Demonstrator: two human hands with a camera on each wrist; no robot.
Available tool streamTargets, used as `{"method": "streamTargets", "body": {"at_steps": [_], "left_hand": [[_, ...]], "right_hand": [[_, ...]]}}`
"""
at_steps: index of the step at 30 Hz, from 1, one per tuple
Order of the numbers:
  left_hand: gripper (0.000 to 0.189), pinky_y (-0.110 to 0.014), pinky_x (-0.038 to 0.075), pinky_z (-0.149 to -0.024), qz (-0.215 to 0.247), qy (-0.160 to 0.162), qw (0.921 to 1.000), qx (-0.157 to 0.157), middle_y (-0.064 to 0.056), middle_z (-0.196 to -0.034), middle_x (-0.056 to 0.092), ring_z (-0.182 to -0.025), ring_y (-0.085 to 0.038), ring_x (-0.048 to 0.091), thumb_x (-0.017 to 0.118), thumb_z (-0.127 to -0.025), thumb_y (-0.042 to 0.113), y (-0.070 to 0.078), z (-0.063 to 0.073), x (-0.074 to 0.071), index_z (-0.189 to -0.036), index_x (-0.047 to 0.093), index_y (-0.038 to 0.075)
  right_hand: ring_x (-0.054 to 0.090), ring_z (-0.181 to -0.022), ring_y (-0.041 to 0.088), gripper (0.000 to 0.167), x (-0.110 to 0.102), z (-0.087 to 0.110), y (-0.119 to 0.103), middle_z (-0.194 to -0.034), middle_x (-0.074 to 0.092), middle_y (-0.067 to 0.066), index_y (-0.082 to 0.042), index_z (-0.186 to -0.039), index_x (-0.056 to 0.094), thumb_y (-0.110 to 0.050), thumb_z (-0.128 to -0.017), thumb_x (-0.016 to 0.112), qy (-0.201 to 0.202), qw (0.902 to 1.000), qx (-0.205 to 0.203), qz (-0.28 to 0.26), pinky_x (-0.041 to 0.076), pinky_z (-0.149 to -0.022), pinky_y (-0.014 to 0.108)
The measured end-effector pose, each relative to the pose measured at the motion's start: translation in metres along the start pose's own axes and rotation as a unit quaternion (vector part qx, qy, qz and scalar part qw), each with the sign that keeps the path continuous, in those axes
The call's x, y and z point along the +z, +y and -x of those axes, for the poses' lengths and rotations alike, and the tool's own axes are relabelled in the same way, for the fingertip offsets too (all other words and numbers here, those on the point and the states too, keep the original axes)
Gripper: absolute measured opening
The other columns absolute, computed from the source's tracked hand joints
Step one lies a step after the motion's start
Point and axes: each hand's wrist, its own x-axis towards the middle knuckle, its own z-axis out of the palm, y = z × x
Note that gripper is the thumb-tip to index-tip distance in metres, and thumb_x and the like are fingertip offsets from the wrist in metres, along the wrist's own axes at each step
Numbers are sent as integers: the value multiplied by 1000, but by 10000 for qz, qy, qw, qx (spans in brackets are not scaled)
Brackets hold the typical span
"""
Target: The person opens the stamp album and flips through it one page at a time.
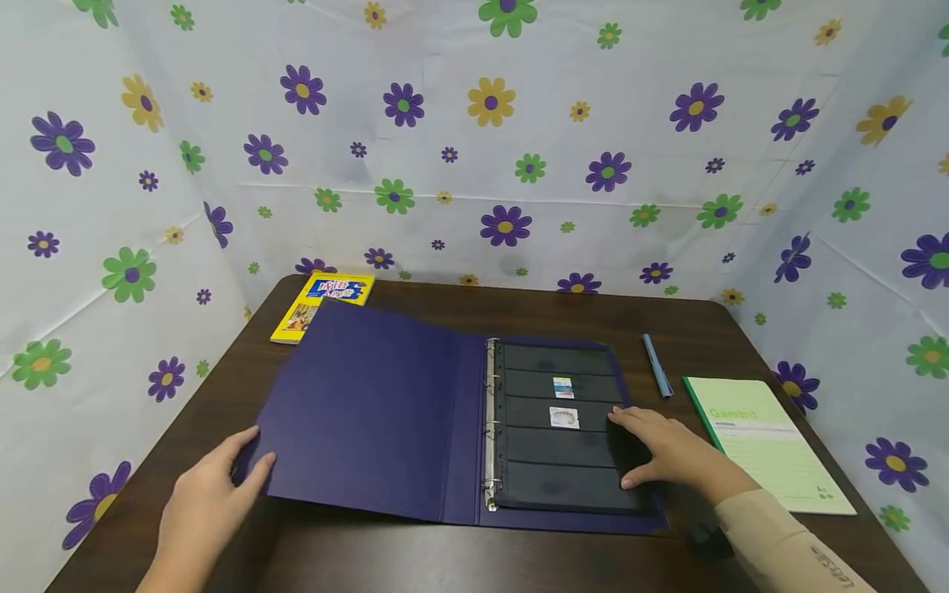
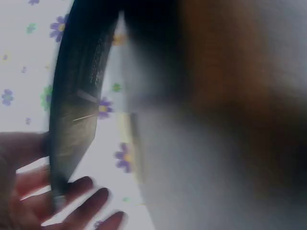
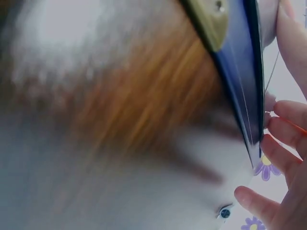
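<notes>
A dark blue ring binder (image 1: 463,428) lies opened out on the table. Its metal rings (image 1: 491,428) hold black pocket pages (image 1: 552,445). Two small stamps (image 1: 563,388) sit in strips of the top page, one above the other. At the lower left corner of the binder's front cover (image 1: 363,412), my left hand (image 1: 208,490) pinches the edge between thumb and fingers; the left wrist view shows the cover edge-on between them. My right hand (image 1: 667,449) rests along the right edge of the pages, fingers extended and thumb on the lower pocket.
A yellow book (image 1: 300,317) lies at the back left, partly overlapped by the cover. To the right are a blue-grey pen (image 1: 656,366) and a pale green notebook (image 1: 774,445). Flower-patterned sheets (image 1: 445,165) enclose the dark wooden table (image 1: 371,556) at the back and sides.
</notes>
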Motion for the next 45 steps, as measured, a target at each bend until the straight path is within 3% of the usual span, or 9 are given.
{"method": "streamTargets", "body": {"at_steps": [2,5,9,15,20,23,30,40,45], "left_hand": [[56,-62,44,-68,-458,-1036,9936,-41,-33,-114,56,-98,-53,53,70,-84,33,-10,0,8,-122,55,-5],[76,-69,39,-73,-863,-2192,9718,-82,-36,-126,45,-107,-58,44,64,-84,50,-15,-2,19,-129,48,-10],[96,-75,28,-80,-1115,-2773,9543,62,-40,-137,28,-118,-59,30,60,-78,65,-10,-4,31,-132,42,-13],[103,-77,19,-86,-1109,-2833,9523,261,-42,-139,20,-124,-57,23,64,-73,66,-4,-3,35,-133,39,-14],[101,-78,13,-87,-793,-2772,9544,777,-33,-144,25,-128,-54,22,66,-69,67,0,-2,40,-138,42,-3],[102,-77,17,-86,-662,-2836,9519,953,-30,-144,27,-128,-54,23,66,-66,69,3,-2,45,-137,45,-1],[103,-76,24,-83,-673,-2890,9492,1046,-29,-144,30,-127,-54,25,65,-65,70,4,-1,51,-136,46,-2],[105,-76,23,-84,-722,-2997,9462,986,-30,-144,28,-127,-55,23,63,-65,71,6,-2,53,-137,45,-2],[105,-76,25,-83,-748,-2981,9464,990,-30,-144,28,-127,-56,24,63,-65,72,6,-1,54,-136,45,-3]], "right_hand": [[38,-126,40,103,-2,2,2,-139,43,18,-2,-138,44,-65,-61,71,-3,10000,73,-42,34,-89,65],[38,-125,42,103,-4,3,2,-138,43,19,-1,-137,44,-64,-61,73,-29,9999,99,-97,34,-88,65],[38,-125,42,103,-6,3,-1,-137,43,20,0,-136,45,-62,-60,74,-69,9998,132,-132,34,-87,65],[41,-121,41,97,-12,-2,-5,-132,47,20,0,-131,51,-63,-60,73,-207,9996,158,-137,36,-87,63],[52,-110,35,84,-18,-34,11,-119,53,15,2,-123,55,-57,-66,76,400,9982,-25,-438,42,-88,53],[41,-122,43,98,-19,-58,26,-134,41,26,9,-133,41,-51,-65,80,604,9956,107,-710,35,-96,56],[12,-133,51,130,-19,-88,56,-149,6,33,13,-143,14,-50,-56,86,52,9931,462,-1077,18,-103,61],[11,-133,52,123,-23,-93,55,-149,11,31,11,-143,22,-51,-56,84,-285,9930,700,-903,14,-103,62],[16,-133,48,120,-24,-93,51,-149,19,27,7,-144,26,-53,-57,83,-304,9914,981,-807,20,-100,64]]}}
